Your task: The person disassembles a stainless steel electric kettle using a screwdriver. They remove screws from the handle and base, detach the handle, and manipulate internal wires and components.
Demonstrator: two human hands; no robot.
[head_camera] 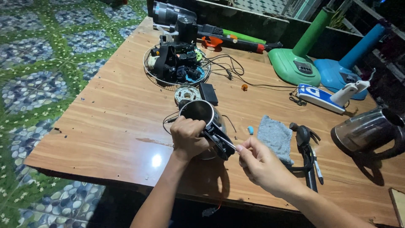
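Wooden table (114, 114), loaded with repair clutter.
Bears a wire fan guard (157, 78), grey cloth (275, 136), second steel kettle (367, 131), green fan base (293, 65), blue fan base (337, 74), hammer (304, 139).

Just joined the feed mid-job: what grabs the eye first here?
At the table's middle, the left hand grips a steel kettle by its black handle while the right hand pokes a thin tool into that handle. Behind sits a wire basket of black parts; a second kettle lies at the far right.
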